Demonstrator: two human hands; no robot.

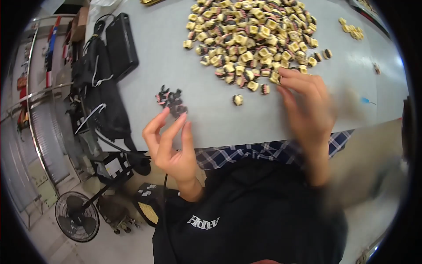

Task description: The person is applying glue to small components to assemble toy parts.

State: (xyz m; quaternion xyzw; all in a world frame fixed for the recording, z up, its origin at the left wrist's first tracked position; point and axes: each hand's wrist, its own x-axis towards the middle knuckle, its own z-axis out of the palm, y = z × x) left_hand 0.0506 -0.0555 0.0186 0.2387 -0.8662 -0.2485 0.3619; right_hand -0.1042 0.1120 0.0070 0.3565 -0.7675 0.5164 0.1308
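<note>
A heap of small cream-and-black toothed pieces (246, 42), some with pink parts, lies on the grey table. At its near right edge my right hand (310, 103) has thumb and forefinger closed about a small cream-and-black piece (275, 78). Two single pieces lie just outside the heap, one of them a cream-and-black piece (238, 100). Farther left sits a little pile of black bits (175, 97) with some pink on them. My left hand (170, 147) is just in front of it, palm partly up, fingers apart and holding nothing I can see; the fingertips reach the pile's near edge.
A black box-shaped device (121, 46) and cables border the table's left side. Several loose cream pieces (351, 29) lie at the far right, with a small blue item (365, 100) nearer. A fan (78, 216) stands low at the left.
</note>
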